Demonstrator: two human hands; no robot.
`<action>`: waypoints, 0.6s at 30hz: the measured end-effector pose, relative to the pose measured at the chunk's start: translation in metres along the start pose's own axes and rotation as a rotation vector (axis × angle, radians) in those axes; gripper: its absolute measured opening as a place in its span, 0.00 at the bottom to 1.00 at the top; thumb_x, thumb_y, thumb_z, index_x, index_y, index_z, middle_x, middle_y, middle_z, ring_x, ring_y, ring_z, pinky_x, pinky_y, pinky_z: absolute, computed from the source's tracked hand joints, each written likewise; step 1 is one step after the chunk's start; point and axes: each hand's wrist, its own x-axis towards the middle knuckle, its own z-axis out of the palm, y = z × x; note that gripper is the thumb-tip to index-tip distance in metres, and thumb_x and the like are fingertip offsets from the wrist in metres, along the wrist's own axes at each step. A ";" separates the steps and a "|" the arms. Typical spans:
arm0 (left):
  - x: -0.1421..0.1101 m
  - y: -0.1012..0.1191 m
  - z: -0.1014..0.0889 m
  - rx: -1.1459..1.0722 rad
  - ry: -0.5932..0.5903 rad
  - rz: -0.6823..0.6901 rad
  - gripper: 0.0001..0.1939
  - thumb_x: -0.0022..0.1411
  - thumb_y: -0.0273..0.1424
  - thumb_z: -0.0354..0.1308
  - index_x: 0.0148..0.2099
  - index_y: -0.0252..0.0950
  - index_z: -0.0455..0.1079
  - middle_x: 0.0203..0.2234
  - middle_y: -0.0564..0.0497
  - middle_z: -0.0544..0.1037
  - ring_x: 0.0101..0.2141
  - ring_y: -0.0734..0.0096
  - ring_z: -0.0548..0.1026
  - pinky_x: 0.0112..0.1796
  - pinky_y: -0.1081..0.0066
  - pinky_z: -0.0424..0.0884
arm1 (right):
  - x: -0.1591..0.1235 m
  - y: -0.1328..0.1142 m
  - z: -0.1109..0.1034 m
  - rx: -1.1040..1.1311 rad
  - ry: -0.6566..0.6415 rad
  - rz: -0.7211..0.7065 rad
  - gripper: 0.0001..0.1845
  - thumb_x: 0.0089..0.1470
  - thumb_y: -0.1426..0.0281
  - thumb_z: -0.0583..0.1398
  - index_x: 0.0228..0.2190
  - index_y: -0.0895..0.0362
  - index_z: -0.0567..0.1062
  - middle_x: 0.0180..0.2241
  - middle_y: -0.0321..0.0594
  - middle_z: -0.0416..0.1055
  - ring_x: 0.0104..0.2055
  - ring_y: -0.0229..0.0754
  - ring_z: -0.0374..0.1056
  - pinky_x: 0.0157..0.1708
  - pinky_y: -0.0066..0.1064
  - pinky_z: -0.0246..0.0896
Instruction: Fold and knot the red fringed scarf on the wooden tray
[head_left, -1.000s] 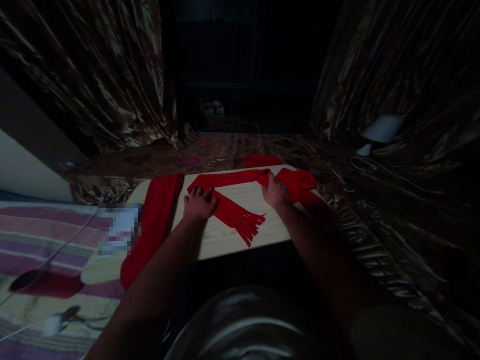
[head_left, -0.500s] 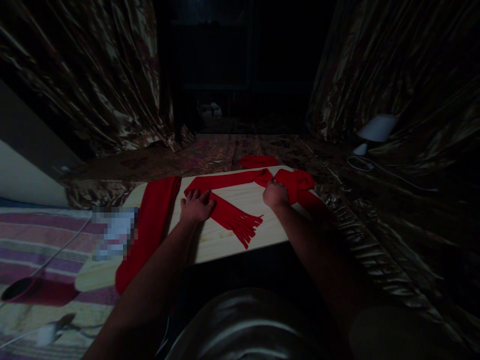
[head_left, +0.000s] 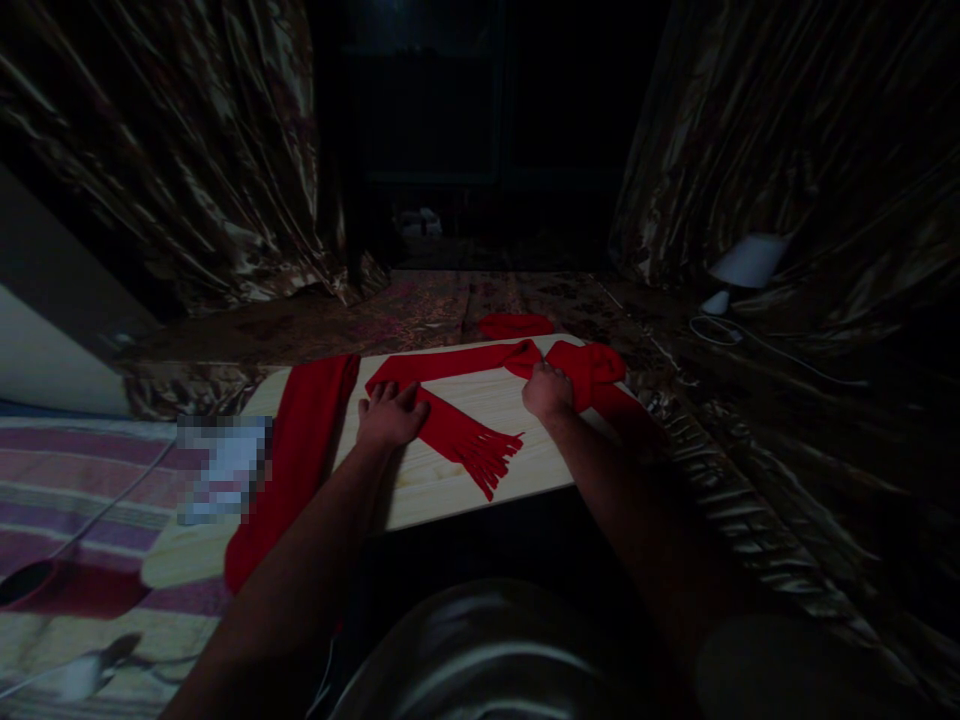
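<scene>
A red scarf (head_left: 457,430) with a fringed end lies on a pale wooden board (head_left: 427,495). It is folded at a sharp angle near my left hand (head_left: 391,415), which presses on that fold with its fingers spread. My right hand (head_left: 547,392) is closed at the gathered red cloth on the board's right side, gripping the scarf there; its fingertips are partly hidden. Right beside it sits a looped, bunched part of red cloth (head_left: 604,364). Another wide red band of cloth (head_left: 304,440) runs across the board's left part, left of my left hand.
Beyond the board's far edge lies another red piece (head_left: 516,325). A blurred-out sheet (head_left: 229,470) rests at the left, above a striped bedspread (head_left: 67,450) with a dark red object (head_left: 82,585) and cables. A small white lamp (head_left: 750,260) stands at the right, between patterned curtains (head_left: 255,150).
The whole view has shifted slightly. Both hands keep their places on the scarf, and the cloth looks the same.
</scene>
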 end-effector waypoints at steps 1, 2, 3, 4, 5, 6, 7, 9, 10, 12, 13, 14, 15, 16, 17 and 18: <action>0.000 0.000 0.000 -0.002 -0.007 -0.003 0.35 0.68 0.55 0.38 0.72 0.50 0.56 0.69 0.42 0.59 0.68 0.44 0.52 0.61 0.40 0.53 | 0.000 0.000 0.000 -0.002 0.003 0.002 0.23 0.59 0.74 0.51 0.54 0.66 0.71 0.52 0.63 0.72 0.54 0.55 0.68 0.53 0.43 0.61; 0.000 0.000 0.000 -0.004 -0.012 -0.006 0.35 0.68 0.55 0.38 0.72 0.50 0.56 0.69 0.42 0.59 0.68 0.44 0.52 0.61 0.40 0.52 | 0.000 0.000 0.000 -0.006 0.006 0.003 0.23 0.59 0.75 0.51 0.54 0.66 0.71 0.52 0.62 0.72 0.54 0.55 0.68 0.52 0.42 0.62; 0.000 0.000 0.000 -0.006 -0.011 -0.007 0.35 0.68 0.55 0.39 0.72 0.51 0.56 0.69 0.42 0.59 0.68 0.44 0.52 0.61 0.40 0.52 | 0.000 0.000 0.000 -0.009 0.008 0.000 0.23 0.59 0.75 0.51 0.54 0.66 0.71 0.52 0.62 0.72 0.54 0.55 0.68 0.52 0.42 0.62; 0.001 0.000 0.000 -0.007 -0.005 -0.006 0.35 0.68 0.55 0.39 0.72 0.51 0.56 0.69 0.42 0.59 0.68 0.44 0.52 0.61 0.40 0.52 | 0.000 0.000 -0.001 -0.011 0.008 -0.005 0.23 0.59 0.75 0.51 0.54 0.66 0.71 0.52 0.62 0.72 0.54 0.55 0.68 0.53 0.42 0.62; 0.001 0.000 0.000 -0.009 0.000 -0.004 0.35 0.67 0.55 0.39 0.72 0.50 0.56 0.69 0.42 0.59 0.68 0.43 0.52 0.61 0.40 0.52 | 0.000 0.000 -0.003 -0.012 0.003 -0.015 0.23 0.59 0.75 0.51 0.54 0.66 0.71 0.52 0.62 0.72 0.55 0.54 0.68 0.53 0.41 0.62; 0.001 0.000 0.000 -0.011 0.004 -0.004 0.35 0.67 0.55 0.39 0.72 0.50 0.56 0.69 0.42 0.59 0.68 0.43 0.52 0.61 0.39 0.52 | 0.001 0.001 -0.005 -0.013 -0.009 -0.028 0.22 0.59 0.75 0.52 0.54 0.66 0.71 0.52 0.62 0.72 0.55 0.54 0.68 0.53 0.41 0.62; 0.001 0.000 0.000 -0.013 0.005 -0.005 0.35 0.67 0.55 0.39 0.72 0.50 0.56 0.69 0.42 0.59 0.68 0.43 0.52 0.61 0.39 0.52 | 0.002 0.002 -0.008 -0.013 -0.026 -0.042 0.22 0.59 0.76 0.52 0.54 0.65 0.71 0.52 0.62 0.72 0.55 0.54 0.68 0.53 0.40 0.62; 0.001 0.000 0.000 -0.017 0.001 -0.006 0.36 0.67 0.55 0.39 0.72 0.50 0.56 0.69 0.42 0.58 0.68 0.42 0.52 0.61 0.39 0.52 | 0.007 0.006 -0.016 -0.009 -0.091 -0.063 0.22 0.58 0.76 0.53 0.54 0.65 0.71 0.51 0.61 0.73 0.55 0.54 0.70 0.53 0.40 0.63; 0.001 0.000 0.000 -0.018 -0.003 -0.006 0.36 0.67 0.55 0.39 0.72 0.50 0.56 0.69 0.42 0.58 0.68 0.42 0.52 0.61 0.39 0.52 | 0.010 0.008 -0.021 0.009 -0.136 -0.072 0.23 0.58 0.77 0.54 0.54 0.64 0.71 0.50 0.61 0.74 0.53 0.53 0.71 0.52 0.39 0.64; 0.001 0.001 0.000 -0.021 -0.005 -0.004 0.36 0.67 0.55 0.39 0.72 0.50 0.56 0.69 0.42 0.58 0.68 0.42 0.52 0.61 0.39 0.52 | 0.019 0.015 -0.031 0.072 -0.218 -0.094 0.21 0.58 0.78 0.55 0.53 0.64 0.72 0.48 0.58 0.76 0.51 0.52 0.73 0.49 0.36 0.66; 0.001 0.001 0.001 -0.021 -0.006 -0.002 0.36 0.67 0.55 0.39 0.72 0.50 0.56 0.69 0.42 0.58 0.68 0.42 0.51 0.61 0.39 0.52 | 0.023 0.018 -0.036 0.100 -0.243 -0.109 0.20 0.58 0.78 0.56 0.52 0.63 0.73 0.48 0.56 0.77 0.49 0.50 0.74 0.48 0.34 0.66; 0.001 0.001 0.001 -0.022 -0.005 -0.002 0.36 0.67 0.55 0.39 0.72 0.50 0.56 0.69 0.42 0.58 0.68 0.42 0.51 0.61 0.39 0.52 | 0.028 0.021 -0.040 0.133 -0.256 -0.118 0.18 0.59 0.78 0.55 0.50 0.63 0.74 0.48 0.55 0.77 0.48 0.48 0.74 0.47 0.32 0.66; 0.001 0.001 0.001 -0.023 -0.003 -0.002 0.35 0.67 0.54 0.39 0.72 0.49 0.56 0.69 0.42 0.58 0.68 0.42 0.51 0.61 0.39 0.52 | 0.032 0.024 -0.044 0.178 -0.260 -0.109 0.16 0.61 0.77 0.55 0.49 0.63 0.75 0.47 0.54 0.77 0.47 0.46 0.75 0.45 0.30 0.67; 0.001 0.001 0.001 -0.024 0.000 -0.002 0.35 0.67 0.54 0.39 0.72 0.49 0.57 0.69 0.41 0.58 0.68 0.41 0.51 0.61 0.38 0.52 | 0.035 0.027 -0.047 0.239 -0.258 -0.086 0.15 0.62 0.77 0.54 0.48 0.63 0.75 0.47 0.53 0.77 0.45 0.44 0.75 0.44 0.28 0.67; 0.001 0.001 0.001 -0.025 0.003 0.000 0.36 0.67 0.54 0.39 0.72 0.49 0.57 0.69 0.41 0.58 0.68 0.41 0.51 0.61 0.38 0.52 | 0.038 0.030 -0.049 0.311 -0.249 -0.065 0.15 0.63 0.76 0.53 0.49 0.64 0.74 0.46 0.52 0.78 0.43 0.42 0.76 0.42 0.26 0.68; 0.001 0.001 0.000 -0.027 0.005 0.002 0.36 0.67 0.54 0.39 0.71 0.48 0.57 0.69 0.40 0.59 0.68 0.41 0.51 0.61 0.38 0.52 | 0.040 0.032 -0.051 0.399 -0.237 -0.042 0.16 0.64 0.75 0.53 0.50 0.64 0.73 0.45 0.52 0.78 0.42 0.41 0.76 0.40 0.26 0.68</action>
